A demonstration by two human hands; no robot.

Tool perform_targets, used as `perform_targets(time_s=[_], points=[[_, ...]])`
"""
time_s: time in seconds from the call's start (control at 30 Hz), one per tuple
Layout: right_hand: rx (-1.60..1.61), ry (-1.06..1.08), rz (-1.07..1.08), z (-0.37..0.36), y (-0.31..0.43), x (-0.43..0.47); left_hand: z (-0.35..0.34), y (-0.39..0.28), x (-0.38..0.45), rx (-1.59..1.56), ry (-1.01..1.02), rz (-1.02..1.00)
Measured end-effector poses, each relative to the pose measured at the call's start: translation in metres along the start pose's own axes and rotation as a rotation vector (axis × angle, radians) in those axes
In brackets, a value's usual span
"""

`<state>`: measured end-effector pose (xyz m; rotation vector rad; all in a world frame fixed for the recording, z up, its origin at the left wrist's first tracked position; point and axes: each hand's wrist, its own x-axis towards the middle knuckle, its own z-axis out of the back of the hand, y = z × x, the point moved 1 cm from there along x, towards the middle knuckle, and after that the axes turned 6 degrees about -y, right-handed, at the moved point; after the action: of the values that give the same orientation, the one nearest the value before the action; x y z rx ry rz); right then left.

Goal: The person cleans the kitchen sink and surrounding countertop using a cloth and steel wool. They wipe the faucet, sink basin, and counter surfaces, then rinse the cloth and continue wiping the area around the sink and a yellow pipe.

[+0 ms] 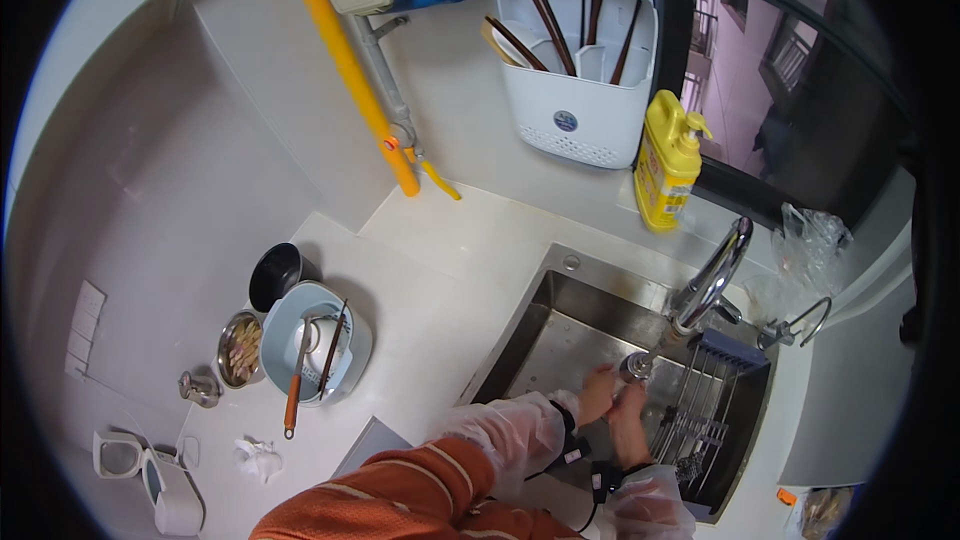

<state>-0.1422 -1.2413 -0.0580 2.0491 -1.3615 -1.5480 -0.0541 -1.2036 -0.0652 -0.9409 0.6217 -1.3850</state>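
Under the spray head [637,367] of the chrome faucet [716,274], my two hands meet over the stainless steel sink [555,337]. My left hand [596,394] is on the left side, its fingers curled close to the spray head. Close against it, my right hand [628,420] sits slightly lower and to the right. A pale, shiny patch shows between the palms; whether it is water or a held thing, I cannot tell. Clear plastic sleeve covers [517,424] go over both forearms. Right of my hands, a metal drying rack [694,405] lies across the sink.
A light blue basin [360,349] with a bowl, chopsticks and an orange-handled utensil stands on the left counter. Beside it are a black bowl [279,277] and a steel bowl of food pieces [240,349]. A yellow pump bottle [667,165] stands behind the sink, below a chopstick holder [577,112].
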Motion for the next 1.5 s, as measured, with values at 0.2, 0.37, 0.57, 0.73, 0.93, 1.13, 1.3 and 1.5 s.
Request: perform_targets(time_s=[0.2, 0.37, 0.57, 0.73, 0.93, 1.13, 1.3, 1.5], points=[[-0.367, 0.025, 0.141, 0.011, 0.023, -0.024, 0.028, -0.030, -0.002, -0.113, -0.042, -0.189], [-0.772, -0.057, 0.695, 0.014, 0.075, 0.016, 0.023, -0.045, 0.022, -1.134, 0.035, 0.562], [-0.721, -0.213, 0.886, 0.004, 0.203, 0.053, 0.000, -0.011, 0.018, -1.476, 0.088, 0.923], [-0.527, 0.109, 0.583, 0.012, 0.214, 0.004, 0.027, -0.032, -0.008, -0.938, -0.036, 0.416], [-0.551, 0.233, 0.028, 0.013, 0.070, -0.084, 0.008, 0.024, -0.023, -0.376, -0.179, 0.174], [0.003, 0.275, -0.269, -0.010, 0.002, -0.106, 0.019, -0.057, -0.025, -0.634, -0.714, 0.716], [0.121, 0.288, -0.493, -0.001, -0.006, -0.080, 0.068, -0.098, -0.040, -0.197, -0.488, 0.050], [-0.219, 0.518, -0.533, -0.008, 0.036, -0.090, 0.107, -0.131, -0.057, 0.433, -0.228, -0.825]])
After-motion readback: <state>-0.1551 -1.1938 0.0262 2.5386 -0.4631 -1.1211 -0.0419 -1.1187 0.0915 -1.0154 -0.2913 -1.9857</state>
